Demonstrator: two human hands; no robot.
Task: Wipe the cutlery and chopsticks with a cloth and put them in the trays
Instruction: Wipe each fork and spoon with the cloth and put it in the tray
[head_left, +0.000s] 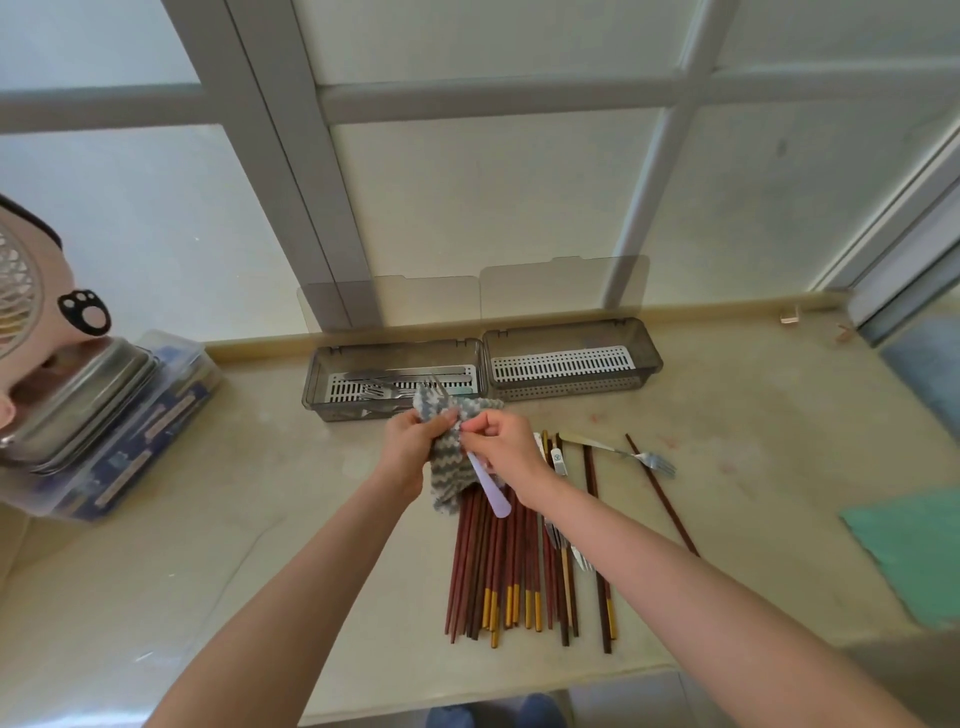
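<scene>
Left hand clutches the cloth around a fork; right hand pinches its handle. Slack pinch could drop it onto the chopsticks.

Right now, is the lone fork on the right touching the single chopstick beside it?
Touching, it seems: in the head view the fork's tines lie across the lone chopstick, with no gap visible where they cross.

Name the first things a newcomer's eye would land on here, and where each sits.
Mid-frame, two hands, left hand and right hand, work a grey striped cloth around a fork with a pale lilac handle. Below them, reddish-brown chopsticks lie in a bundle on the counter. Behind, against the window, sit two grey trays.
</scene>
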